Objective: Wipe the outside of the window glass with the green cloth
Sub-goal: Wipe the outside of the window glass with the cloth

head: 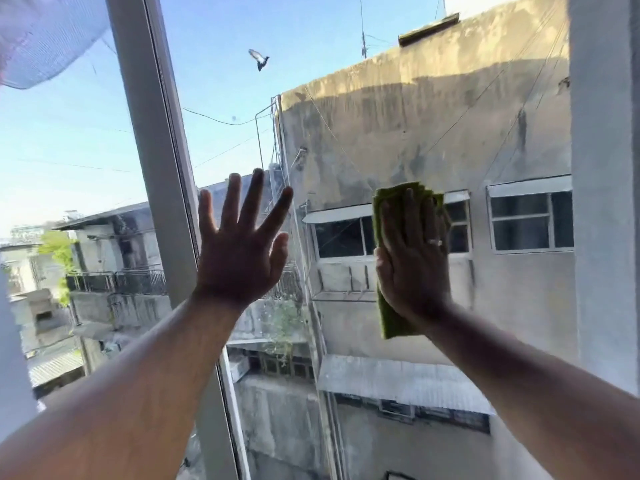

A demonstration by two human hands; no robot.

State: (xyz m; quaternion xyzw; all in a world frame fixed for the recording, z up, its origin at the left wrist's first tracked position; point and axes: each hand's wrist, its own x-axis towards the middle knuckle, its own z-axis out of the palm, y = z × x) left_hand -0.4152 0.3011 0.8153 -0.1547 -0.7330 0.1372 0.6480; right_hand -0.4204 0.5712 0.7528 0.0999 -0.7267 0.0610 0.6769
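A folded green cloth [393,320] is pressed flat against the window glass [346,133] under my right hand [414,258], at mid-height right of centre. The palm and straight fingers cover most of the cloth; its top and bottom edges stick out. A ring shows on one finger. My left hand [242,244] is raised to the left of it, fingers spread wide, palm toward the glass, holding nothing. I cannot tell whether it touches the pane.
A white window frame post [156,150] runs diagonally on the left, a white frame or wall [604,168] stands at the right edge. A mesh curtain [45,36] hangs at top left. Grey buildings, wires and a flying bird [259,58] lie beyond the glass.
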